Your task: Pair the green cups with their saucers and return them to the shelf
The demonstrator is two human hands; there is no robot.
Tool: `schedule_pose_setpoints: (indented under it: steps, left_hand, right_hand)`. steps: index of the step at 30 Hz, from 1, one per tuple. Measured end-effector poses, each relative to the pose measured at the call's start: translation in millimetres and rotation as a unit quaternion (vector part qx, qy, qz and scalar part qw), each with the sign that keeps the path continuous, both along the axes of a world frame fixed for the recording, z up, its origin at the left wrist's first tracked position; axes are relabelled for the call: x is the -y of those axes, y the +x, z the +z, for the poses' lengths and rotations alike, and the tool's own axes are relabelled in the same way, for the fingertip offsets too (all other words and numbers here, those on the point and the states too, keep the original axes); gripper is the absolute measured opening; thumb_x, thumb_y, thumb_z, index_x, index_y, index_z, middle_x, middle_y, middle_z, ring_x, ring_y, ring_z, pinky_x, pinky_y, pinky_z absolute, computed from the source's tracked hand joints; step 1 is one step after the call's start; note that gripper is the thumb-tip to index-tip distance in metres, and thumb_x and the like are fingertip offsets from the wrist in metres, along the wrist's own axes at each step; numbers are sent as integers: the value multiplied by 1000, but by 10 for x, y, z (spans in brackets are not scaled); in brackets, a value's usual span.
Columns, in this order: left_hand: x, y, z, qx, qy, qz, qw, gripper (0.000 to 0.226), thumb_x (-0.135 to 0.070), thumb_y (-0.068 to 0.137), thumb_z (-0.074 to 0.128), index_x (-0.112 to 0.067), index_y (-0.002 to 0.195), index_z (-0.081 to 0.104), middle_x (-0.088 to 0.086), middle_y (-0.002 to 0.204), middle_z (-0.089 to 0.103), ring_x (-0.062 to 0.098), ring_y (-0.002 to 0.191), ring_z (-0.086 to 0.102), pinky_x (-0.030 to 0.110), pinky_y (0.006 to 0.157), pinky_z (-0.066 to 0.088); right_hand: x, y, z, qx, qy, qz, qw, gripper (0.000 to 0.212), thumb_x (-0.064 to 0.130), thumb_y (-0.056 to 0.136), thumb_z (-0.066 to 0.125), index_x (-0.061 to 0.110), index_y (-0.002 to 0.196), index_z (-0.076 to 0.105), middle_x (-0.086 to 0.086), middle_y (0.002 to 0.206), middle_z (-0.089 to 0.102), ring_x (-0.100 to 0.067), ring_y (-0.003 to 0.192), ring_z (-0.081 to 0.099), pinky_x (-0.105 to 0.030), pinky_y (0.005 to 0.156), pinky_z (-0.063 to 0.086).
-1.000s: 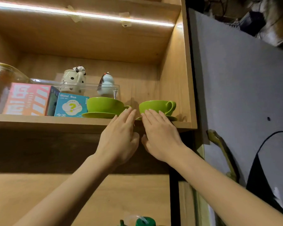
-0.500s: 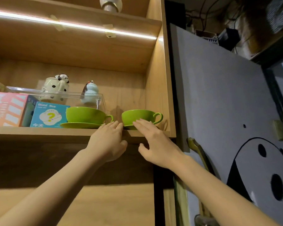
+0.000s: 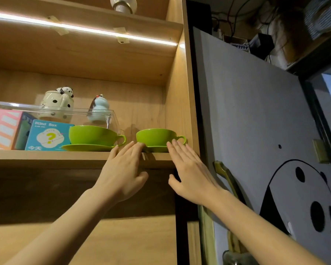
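Observation:
Two green cups stand on green saucers on the wooden shelf [image 3: 46, 155]. The left cup [image 3: 92, 135] sits on its saucer [image 3: 84, 147], handle to the right. The right cup [image 3: 157, 136] sits on its saucer [image 3: 157, 149] near the shelf's right wall. My left hand [image 3: 122, 173] lies flat at the shelf edge, its fingertips touching the right saucer's left rim. My right hand [image 3: 189, 173] is flat too, fingertips at the saucer's right rim below the cup handle. Neither hand holds anything.
A blue "Blind Box" carton [image 3: 48, 135] and a pink box [image 3: 3, 129] stand left of the cups. Behind them a clear tray [image 3: 107, 113] holds a panda teapot [image 3: 55, 104] and a pale blue figurine [image 3: 99, 108]. A grey door [image 3: 256, 121] with a brass handle [image 3: 225, 175] is on the right.
My two hands have spread apart, from side by side in front of the right cup to either side of its saucer. The view has shifted, so the shelf appears further left.

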State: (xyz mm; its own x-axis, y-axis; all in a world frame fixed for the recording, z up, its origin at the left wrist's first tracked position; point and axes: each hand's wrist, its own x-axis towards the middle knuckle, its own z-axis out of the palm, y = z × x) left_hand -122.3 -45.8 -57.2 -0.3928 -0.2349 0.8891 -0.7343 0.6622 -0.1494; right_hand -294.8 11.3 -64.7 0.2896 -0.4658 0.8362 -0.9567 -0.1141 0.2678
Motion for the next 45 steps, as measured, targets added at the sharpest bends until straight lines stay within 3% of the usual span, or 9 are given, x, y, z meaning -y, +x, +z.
schedule_pose_setpoints:
  steps: [3,7,13,20,29,32,35,41,45]
  left_hand:
    - [60,43,-59,11,-24,-15,1000,90,-55,62,22,-20,144,14,0,154,22,10,143,7,32,115,-2]
    - [116,74,-81,28,-38,-34,998,93,-57,60,30,-24,144,9,-4,154,15,3,136,-2,32,113,-7]
    - [185,103,-112,43,-64,-21,997,97,-58,57,39,-28,143,4,-9,151,14,11,141,7,37,114,0]
    - [182,99,-109,38,-69,-13,997,91,-58,62,36,-33,141,-2,-14,150,5,10,141,-1,36,115,-4]
    - [150,103,-87,41,-47,-1,998,87,-59,62,25,-36,137,-11,-16,150,-2,7,139,-11,32,113,-12]
    - [107,117,-46,66,-17,25,997,86,-62,62,19,-35,136,-17,-16,148,-12,5,136,-19,33,112,-13]
    - [25,120,46,107,50,73,990,84,-62,75,29,-32,140,-15,-13,150,-16,5,136,-21,34,113,-11]
    - [-299,190,250,144,220,65,963,76,-58,86,35,-30,144,-4,-3,157,-6,14,144,-9,42,117,-1]
    - [-637,347,303,95,255,-9,962,58,-44,91,38,-21,143,25,4,154,22,23,141,20,34,113,19]
  right_hand:
    - [1,-50,-41,33,6,-18,999,70,24,94,38,10,148,-4,-6,160,-2,-16,147,-4,-24,114,-10]
    - [14,-64,-55,38,0,-19,999,69,25,94,38,11,148,-3,-5,160,1,-15,147,-2,-23,112,-11]
    - [66,5,-73,61,-33,-32,997,68,26,93,38,10,148,3,-7,159,8,-18,147,5,-25,112,-8]
    - [101,78,-84,82,-46,-43,995,68,26,93,39,7,148,4,-11,159,10,-21,147,7,-26,111,-7]
    - [68,84,-79,95,-5,-56,994,68,22,95,37,9,148,-5,-9,160,-3,-20,147,-4,-29,114,-8]
    - [20,92,-62,99,22,-58,993,71,25,95,38,10,148,-7,-8,159,-7,-20,147,-8,-29,114,-9]
    - [-76,77,7,91,84,-76,989,74,31,94,38,11,147,-10,-7,159,-10,-19,147,-9,-31,116,-5]
    - [-425,117,296,155,243,-50,956,75,36,93,43,16,149,-3,-4,160,0,-19,147,4,-33,117,10]
    - [-691,166,338,217,255,11,942,69,42,91,44,21,149,13,-4,157,21,-23,142,25,-36,113,25]
